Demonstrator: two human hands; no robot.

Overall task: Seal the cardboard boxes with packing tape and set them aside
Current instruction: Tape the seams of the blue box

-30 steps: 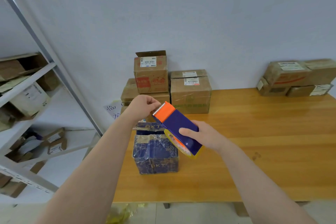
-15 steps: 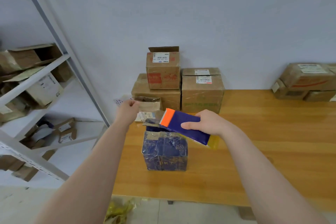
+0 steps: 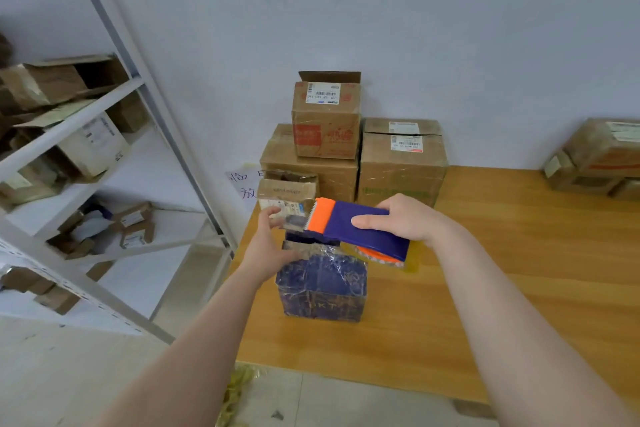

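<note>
A shelf (image 3: 69, 135) of cartons stands left. The left hand (image 3: 268, 250) reaches over the blue box (image 3: 322, 291) on the table's (image 3: 519, 288) near-left part, its fingers at the tape end (image 3: 294, 222); whether they pinch it I cannot tell. The right hand (image 3: 401, 218) grips the dispenser (image 3: 360, 229) just above the box.

The scene is viewed through one head-worn wide-angle camera, aimed forward and down, closely, at the counter's (image 3: 526, 281) left end and the wall (image 3: 381, 28) behind.
</note>
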